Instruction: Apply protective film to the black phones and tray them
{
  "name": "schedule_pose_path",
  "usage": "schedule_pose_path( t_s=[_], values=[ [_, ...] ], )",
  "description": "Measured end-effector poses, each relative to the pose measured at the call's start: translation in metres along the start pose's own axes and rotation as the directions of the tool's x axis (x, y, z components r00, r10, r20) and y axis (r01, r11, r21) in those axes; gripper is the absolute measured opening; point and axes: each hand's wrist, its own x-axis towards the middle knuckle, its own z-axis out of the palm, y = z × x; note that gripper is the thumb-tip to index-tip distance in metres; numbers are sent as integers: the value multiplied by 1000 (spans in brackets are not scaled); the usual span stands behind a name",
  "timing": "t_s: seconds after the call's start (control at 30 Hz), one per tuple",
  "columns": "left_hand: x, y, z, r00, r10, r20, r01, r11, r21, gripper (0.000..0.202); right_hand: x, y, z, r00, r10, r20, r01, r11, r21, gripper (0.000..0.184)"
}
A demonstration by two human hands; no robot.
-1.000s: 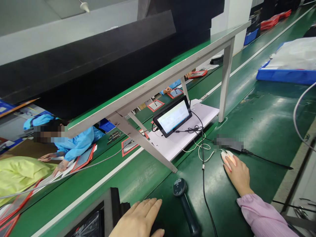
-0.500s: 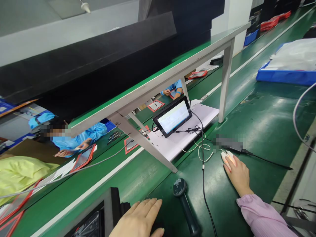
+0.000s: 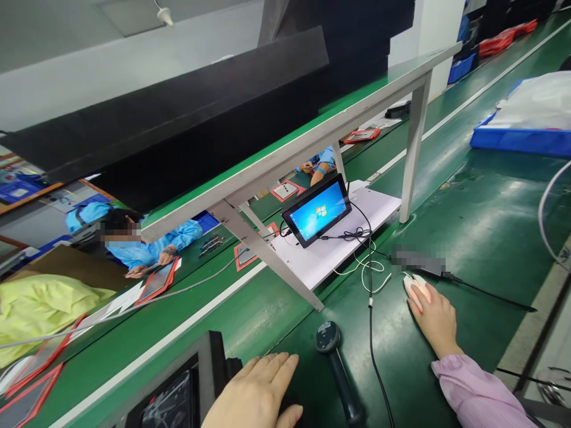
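Note:
My right hand (image 3: 435, 318) rests over a white computer mouse (image 3: 414, 288) on the green bench, fingers curved along its top. A reddish glow shows on the mouse. Palm down, my left hand (image 3: 259, 389) lies with fingers stretched out beside a black foam-edged tray (image 3: 209, 356) holding a dark glossy item, partly out of frame. Between my hands lies a black handheld barcode scanner (image 3: 336, 368). Ahead, a small tablet-like monitor (image 3: 319, 211) leans on a white shelf (image 3: 307, 267) and shows a blue desktop with a Windows logo.
A power adapter (image 3: 417, 261) and tangled cables (image 3: 370, 297) lie by the mouse. A raised stand with white legs (image 3: 414, 148) spans the bench. A blue bin (image 3: 517, 139) with white material stands at right. Co-workers in blue (image 3: 143, 246) handle red-edged panels (image 3: 156, 282) across the line.
The monitor has switched from a pale window to the blue desktop. The view has shifted slightly. My hands keep their places, the right one still on the mouse.

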Motion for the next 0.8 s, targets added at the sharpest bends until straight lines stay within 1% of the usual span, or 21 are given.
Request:
schedule_pose_path(
  t_s=[0.07, 0.13, 0.33, 0.57, 0.67, 0.8],
  values=[
    [-1, 4, -3, 1000, -20, 15, 20, 1000, -2, 48, -2, -1, -3, 1000, -14, -7, 14, 1000, 4, 22],
    [-2, 6, -4, 999, -36, 8, 36, 999, -1, 48, -5, -1, -7, 999, -36, -10, 36, 999, 10, 24],
    [-3, 4, 2, 998, -32, -49, 28, 997, -68, 45, -9, -2, -15, 995, -98, -35, 99, 995, 23, 29],
    [-5, 2, 6, 998, -19, -53, 14, 996, -88, 45, -5, -2, -16, 986, -164, -35, 166, 985, 43, 31],
    [-5, 2, 6, 997, -14, -70, 8, 996, -91, 43, -4, 0, -15, 983, -184, -25, 186, 981, 63, 30],
    [-3, 3, 5, 996, -8, -93, 0, 996, -90, 42, -3, 1, -13, 980, -197, -19, 198, 977, 79, 34]
  ],
)
